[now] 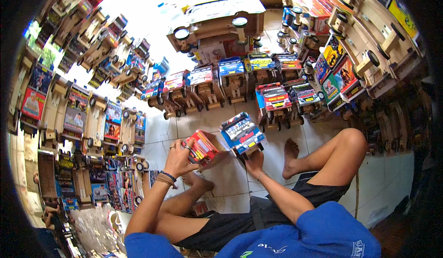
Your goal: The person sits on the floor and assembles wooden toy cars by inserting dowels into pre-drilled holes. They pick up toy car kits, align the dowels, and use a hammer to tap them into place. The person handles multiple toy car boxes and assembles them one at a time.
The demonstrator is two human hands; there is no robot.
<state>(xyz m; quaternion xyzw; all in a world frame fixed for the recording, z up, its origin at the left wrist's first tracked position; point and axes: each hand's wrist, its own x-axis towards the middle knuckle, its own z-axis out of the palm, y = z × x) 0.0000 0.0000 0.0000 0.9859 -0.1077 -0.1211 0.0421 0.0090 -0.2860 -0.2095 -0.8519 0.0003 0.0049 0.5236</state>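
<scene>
"What are you holding?"

"My left grip [177, 160] clasps the left side of a red, box-shaped toy with printed panels [203, 147], fingers bent over its edge; my right grip [254, 161] pinches the near end of a blue, box-shaped toy truck with black wheels [242, 135]."

"And where are they?"

"Side by side in front of me, above the pale tiled floor [230, 180], near a curved row of light-brown wooden toy trucks with colourful printed panels [201, 76]."
</scene>
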